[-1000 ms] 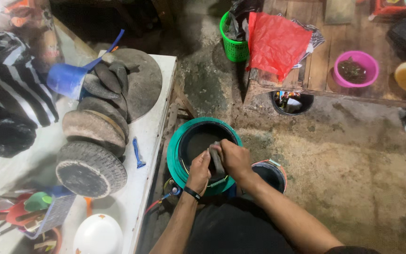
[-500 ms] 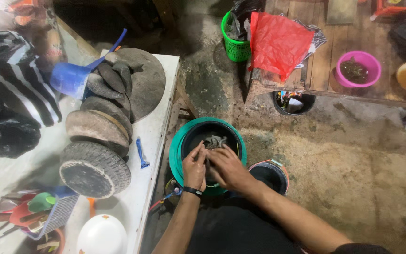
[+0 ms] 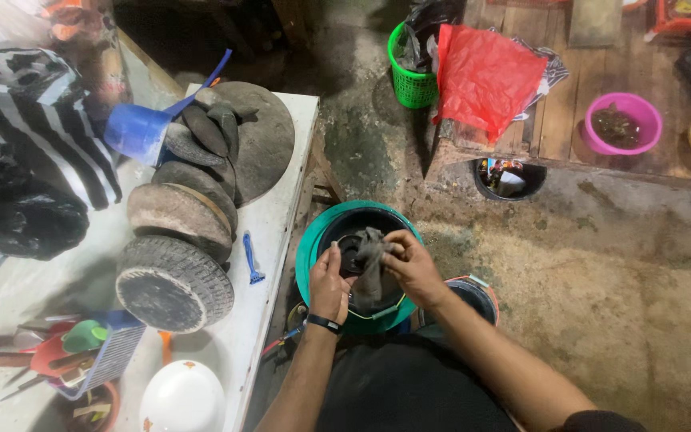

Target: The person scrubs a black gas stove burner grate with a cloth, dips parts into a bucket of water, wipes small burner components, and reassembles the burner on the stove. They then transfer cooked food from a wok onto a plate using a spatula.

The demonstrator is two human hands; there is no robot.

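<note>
I look down at a green-rimmed bucket (image 3: pixel 307 254) with a dark inside, standing on the floor in front of me. My right hand (image 3: pixel 415 268) grips a wet grey rag (image 3: pixel 370 262) that hangs over the bucket's mouth. My left hand (image 3: pixel 329 282), with a black band on its wrist, pinches the rag's lower left side. A dark round object (image 3: pixel 352 250) sits inside the bucket behind the rag. Water in the bucket is hidden by my hands.
A white table (image 3: pixel 259 296) at left carries a small tyre (image 3: pixel 173 282), stacked stone discs (image 3: pixel 185 210), a blue scoop (image 3: pixel 137 130), a blue brush (image 3: pixel 252 260), a white helmet (image 3: pixel 181 400). A smaller bucket (image 3: pixel 473 292) stands at right. Beyond: green basket (image 3: pixel 409 76), red bag (image 3: pixel 485 76), pink bowl (image 3: pixel 622 122).
Both hands dipped the rag into the bucket, then lifted it back above the rim, now spread and hanging. The camera shifted slightly left and down.
</note>
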